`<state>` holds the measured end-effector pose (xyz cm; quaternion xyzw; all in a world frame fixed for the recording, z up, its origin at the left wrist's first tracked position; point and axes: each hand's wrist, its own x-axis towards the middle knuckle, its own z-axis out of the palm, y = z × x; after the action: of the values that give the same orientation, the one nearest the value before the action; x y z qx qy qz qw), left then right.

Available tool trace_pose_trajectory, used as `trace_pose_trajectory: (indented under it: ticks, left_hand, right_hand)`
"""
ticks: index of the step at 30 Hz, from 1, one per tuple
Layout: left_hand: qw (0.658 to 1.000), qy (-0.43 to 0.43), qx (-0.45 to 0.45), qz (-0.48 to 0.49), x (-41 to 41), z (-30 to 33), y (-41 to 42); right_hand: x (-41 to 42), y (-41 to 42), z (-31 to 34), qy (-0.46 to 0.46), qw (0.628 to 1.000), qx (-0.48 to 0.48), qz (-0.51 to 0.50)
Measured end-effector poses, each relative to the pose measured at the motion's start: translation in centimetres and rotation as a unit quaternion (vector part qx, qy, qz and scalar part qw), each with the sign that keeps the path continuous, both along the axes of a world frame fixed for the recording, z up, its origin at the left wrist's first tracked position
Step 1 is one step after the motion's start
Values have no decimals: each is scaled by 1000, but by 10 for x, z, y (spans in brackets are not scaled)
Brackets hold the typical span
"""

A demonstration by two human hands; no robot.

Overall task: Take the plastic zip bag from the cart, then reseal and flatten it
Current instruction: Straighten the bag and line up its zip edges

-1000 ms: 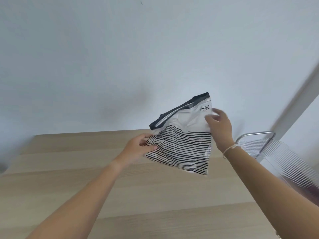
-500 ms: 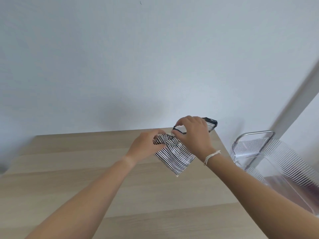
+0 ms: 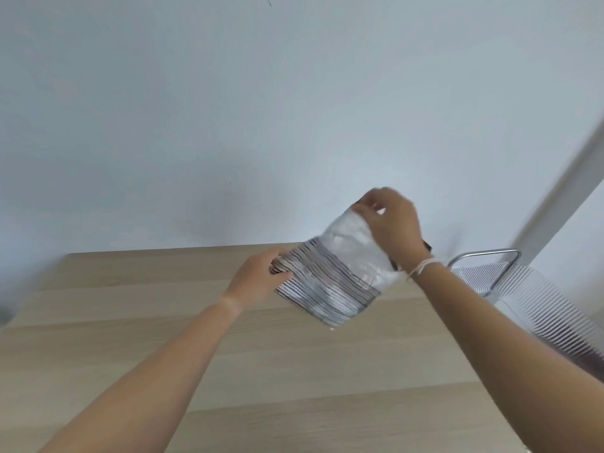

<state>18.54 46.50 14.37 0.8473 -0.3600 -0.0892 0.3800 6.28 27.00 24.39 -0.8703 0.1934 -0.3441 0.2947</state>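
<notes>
1. Striped plastic bag (image 3: 330,286), blurred, is held up over the wooden table (image 3: 163,338), near its far right corner.
2. Left hand (image 3: 258,279) fingers pinch its lower left edge.
3. Right hand (image 3: 392,223) fingers grip its top.
4. Cart (image 3: 523,289) stands right of the table.

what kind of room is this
Probably a home or small office room: a light wooden table against a plain pale wall, with a ribbed clear cart beside it.
</notes>
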Motion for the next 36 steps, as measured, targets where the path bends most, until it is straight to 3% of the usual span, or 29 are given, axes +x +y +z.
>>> trace_pose_trajectory:
  ticks: [4,8,12,16,20,25,29,32,36]
  left_hand:
    - [999,16,4,43,12,-15,15]
    - [996,75,49,-7,8,-15,12]
    - [995,87,-37,-37,-9,15,-7]
    - [978,111,-169,-44,-22,49,-26]
    - [961,144,-225,-67,-23,61,-27]
    - [960,158,-225,-58,-14,62,-16]
    - [959,189,-198,-67,-8,66,-6]
    - [956,221,-158,-113,-8,74,-8]
    - [967,179,-157,-86,-6,81,-15]
  right_hand:
    - [-3,-10,24,-1,1000,8,30]
    - [-3,7,21,20,991,50,121]
    - [-1,17,22,43,981,78,170]
    - [2,22,18,54,978,65,193]
    - [-3,12,13,91,976,17,197]
    - [-10,-11,-4,264,947,45,175]
    - [-13,-18,-8,234,942,115,211]
    - [-12,-16,-5,258,936,99,220]
    - [-11,-17,-4,297,924,91,224]
